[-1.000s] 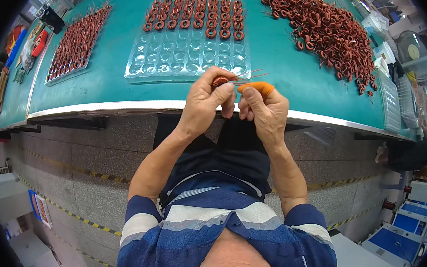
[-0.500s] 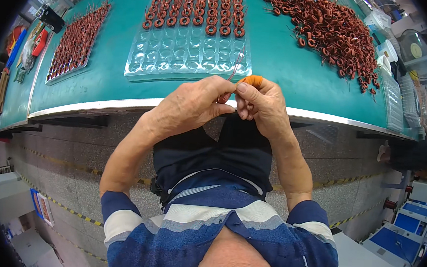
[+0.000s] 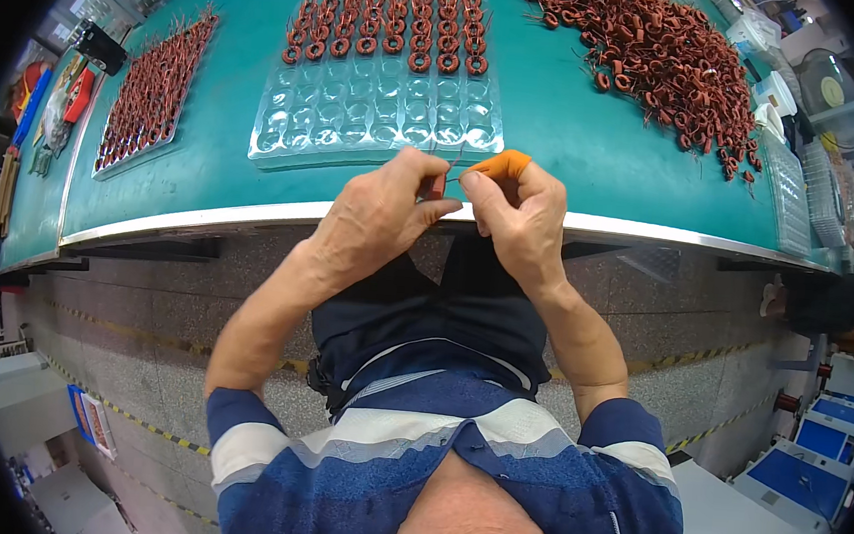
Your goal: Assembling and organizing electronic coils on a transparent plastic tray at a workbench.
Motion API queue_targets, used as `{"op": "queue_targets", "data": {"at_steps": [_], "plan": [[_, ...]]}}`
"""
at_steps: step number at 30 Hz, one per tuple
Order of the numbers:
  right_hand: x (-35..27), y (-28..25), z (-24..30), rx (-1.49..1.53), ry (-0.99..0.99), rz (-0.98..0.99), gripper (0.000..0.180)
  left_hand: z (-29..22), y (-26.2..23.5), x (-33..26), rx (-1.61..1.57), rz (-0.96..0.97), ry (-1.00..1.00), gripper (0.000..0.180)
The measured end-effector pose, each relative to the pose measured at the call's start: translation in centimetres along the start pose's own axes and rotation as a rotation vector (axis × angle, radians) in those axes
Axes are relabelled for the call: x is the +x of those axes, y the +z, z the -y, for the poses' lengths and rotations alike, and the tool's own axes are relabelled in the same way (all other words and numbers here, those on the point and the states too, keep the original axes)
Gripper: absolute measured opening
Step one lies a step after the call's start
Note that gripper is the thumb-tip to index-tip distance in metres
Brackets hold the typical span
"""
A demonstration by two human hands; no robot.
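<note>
Just over the table's near edge, my left hand pinches a reddish-brown wire-wound ring coil between thumb and fingers. Close beside it, my right hand is closed in a pinch, thumb against the index finger, on the coil's thin wire lead. An orange finger cover wraps that index finger. Beyond both hands lies a clear plastic tray with round pockets. Similar coils with upright leads fill its far rows, while the near pockets hold none.
A large heap of loose coils covers the far right of the green table. To the left stands another coil-filled tray, near a black cylindrical object. Stacked clear trays sit at the right edge.
My hands have drawn slightly apart, with the right moving a little right. The coil shows more clearly in my left fingers, and its leads no longer stand up above the hands.
</note>
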State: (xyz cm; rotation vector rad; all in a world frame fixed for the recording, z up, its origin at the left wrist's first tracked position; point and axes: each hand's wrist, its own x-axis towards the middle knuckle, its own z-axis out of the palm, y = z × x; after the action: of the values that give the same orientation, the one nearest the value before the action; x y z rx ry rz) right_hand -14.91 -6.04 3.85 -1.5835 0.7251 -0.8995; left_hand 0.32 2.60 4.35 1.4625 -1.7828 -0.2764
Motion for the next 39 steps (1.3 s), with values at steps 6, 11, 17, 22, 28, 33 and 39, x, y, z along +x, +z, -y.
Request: {"op": "queue_targets", "data": {"at_steps": [6, 11, 17, 22, 28, 33, 39], "plan": [[0.6, -0.7, 0.9, 0.342, 0.114, 0.099, 0.017, 0.2, 2.6, -0.7, -1.244, -0.177, -0.103, 0.032], [0.6, -0.8, 0.8, 0.207, 0.085, 0.093, 0.021, -0.5, 2.4, -0.2, -1.165, -0.209, -0.237, 0.037], [0.8, 0.2, -0.3, 0.458, -0.005, 0.024, 0.038, -0.5, 2.3, 0.4, -1.079, -0.082, -0.33, 0.028], [0.6, -0.1, -0.2, 0.461, 0.016, 0.104, 0.037, -0.6, 3.0, 0.0, -1.067, -0.13, -0.352, 0.022], [0.5, 0.1, 0.1, 0.489, -0.011, 0.074, 0.033, -1.3, 3.6, 0.2, -1.119, -0.155, -0.354, 0.022], [0.5, -0.1, 0.2, 0.567, 0.053, 0.015, 0.029, -2.0, 3.7, 0.4, -1.123, -0.116, -0.342, 0.026], [0.8, -0.2, -0.3, 0.5, 0.027, 0.008, 0.025, -2.0, 4.5, 0.0, -1.091, -0.126, -0.293, 0.027]]}}
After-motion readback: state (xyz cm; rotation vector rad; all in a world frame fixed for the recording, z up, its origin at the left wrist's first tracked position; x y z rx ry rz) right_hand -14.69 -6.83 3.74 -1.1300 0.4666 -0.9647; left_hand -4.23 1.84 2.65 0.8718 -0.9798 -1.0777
